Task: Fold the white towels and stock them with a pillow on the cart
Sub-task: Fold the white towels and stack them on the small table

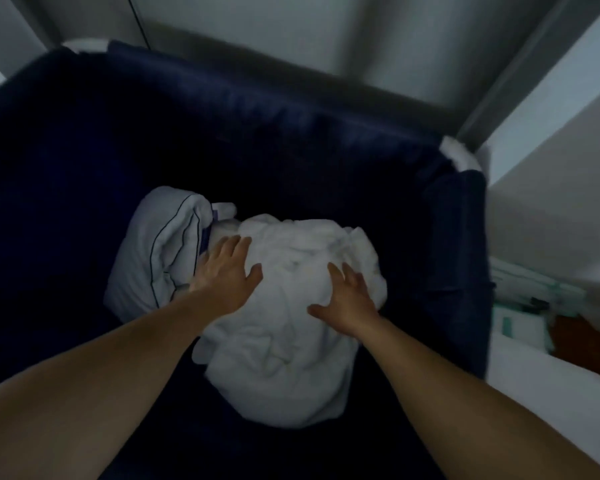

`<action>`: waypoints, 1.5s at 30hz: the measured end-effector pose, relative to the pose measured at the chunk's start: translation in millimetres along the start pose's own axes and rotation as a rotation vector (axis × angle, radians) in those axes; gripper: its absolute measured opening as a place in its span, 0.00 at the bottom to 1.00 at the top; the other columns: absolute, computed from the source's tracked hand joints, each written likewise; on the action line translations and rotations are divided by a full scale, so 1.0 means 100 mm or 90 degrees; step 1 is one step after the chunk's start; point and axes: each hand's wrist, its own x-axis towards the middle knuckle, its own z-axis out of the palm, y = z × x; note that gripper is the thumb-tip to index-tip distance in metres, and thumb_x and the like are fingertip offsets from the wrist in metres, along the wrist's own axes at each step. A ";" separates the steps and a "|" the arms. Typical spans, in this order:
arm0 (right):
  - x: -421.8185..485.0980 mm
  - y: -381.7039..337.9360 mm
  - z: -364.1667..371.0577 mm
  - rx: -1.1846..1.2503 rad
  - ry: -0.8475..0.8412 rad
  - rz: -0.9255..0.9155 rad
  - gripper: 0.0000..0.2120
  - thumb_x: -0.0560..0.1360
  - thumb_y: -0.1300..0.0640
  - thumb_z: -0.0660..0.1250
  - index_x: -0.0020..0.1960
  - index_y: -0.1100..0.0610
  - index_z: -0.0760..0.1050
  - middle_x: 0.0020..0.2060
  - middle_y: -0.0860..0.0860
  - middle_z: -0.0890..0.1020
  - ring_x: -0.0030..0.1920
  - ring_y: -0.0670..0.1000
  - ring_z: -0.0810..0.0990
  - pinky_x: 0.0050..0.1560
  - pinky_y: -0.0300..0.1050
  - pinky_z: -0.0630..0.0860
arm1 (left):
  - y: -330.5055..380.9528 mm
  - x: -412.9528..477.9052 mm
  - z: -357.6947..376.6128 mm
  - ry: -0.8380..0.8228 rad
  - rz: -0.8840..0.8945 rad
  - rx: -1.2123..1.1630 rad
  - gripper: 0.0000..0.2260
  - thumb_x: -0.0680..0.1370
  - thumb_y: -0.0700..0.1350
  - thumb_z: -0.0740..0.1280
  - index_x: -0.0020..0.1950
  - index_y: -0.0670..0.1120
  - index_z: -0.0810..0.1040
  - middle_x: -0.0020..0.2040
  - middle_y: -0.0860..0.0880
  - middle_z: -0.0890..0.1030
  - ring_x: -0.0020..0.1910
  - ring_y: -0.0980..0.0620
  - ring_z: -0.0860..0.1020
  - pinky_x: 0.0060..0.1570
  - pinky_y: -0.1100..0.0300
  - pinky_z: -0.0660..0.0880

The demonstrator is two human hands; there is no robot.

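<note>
Towels (pixel 284 358) under left hand (pixel 226 268), right hand (pixel 347 299); cart walls (pixel 291 109) well apart

Crumpled matt white towels (pixel 291 313), navy cloth cart (pixel 291 126)

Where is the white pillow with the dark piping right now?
Head view: the white pillow with dark piping lies inside the navy fabric cart bin, left of centre, touching the crumpled white towel bundle on its right, where the left hand rests.
</note>
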 end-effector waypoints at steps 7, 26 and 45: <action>1.13 0.35 0.56 0.110 -0.060 0.191 0.69 0.60 0.31 0.78 0.75 0.39 0.25 0.78 0.49 0.30 0.78 0.61 0.34 0.77 0.66 0.45 | -0.48 0.75 0.82 -0.143 0.037 -0.054 0.32 0.81 0.60 0.53 0.80 0.43 0.56 0.80 0.42 0.58 0.79 0.44 0.55 0.76 0.46 0.55; 0.93 0.02 0.75 0.033 0.125 0.096 0.20 0.77 0.63 0.63 0.69 0.58 0.68 0.62 0.58 0.69 0.54 0.59 0.75 0.52 0.47 0.73 | -0.20 0.94 0.77 -0.278 0.105 -0.139 0.33 0.81 0.56 0.63 0.82 0.48 0.51 0.80 0.46 0.57 0.77 0.48 0.59 0.74 0.58 0.55; -2.34 -0.66 -1.66 0.680 0.323 -0.301 0.11 0.66 0.60 0.66 0.40 0.43 0.78 0.39 0.45 0.83 0.42 0.47 0.81 0.38 0.37 0.77 | 1.61 -1.27 -1.45 -0.182 0.211 -0.369 0.36 0.65 0.53 0.82 0.69 0.52 0.71 0.63 0.55 0.79 0.62 0.56 0.76 0.60 0.55 0.76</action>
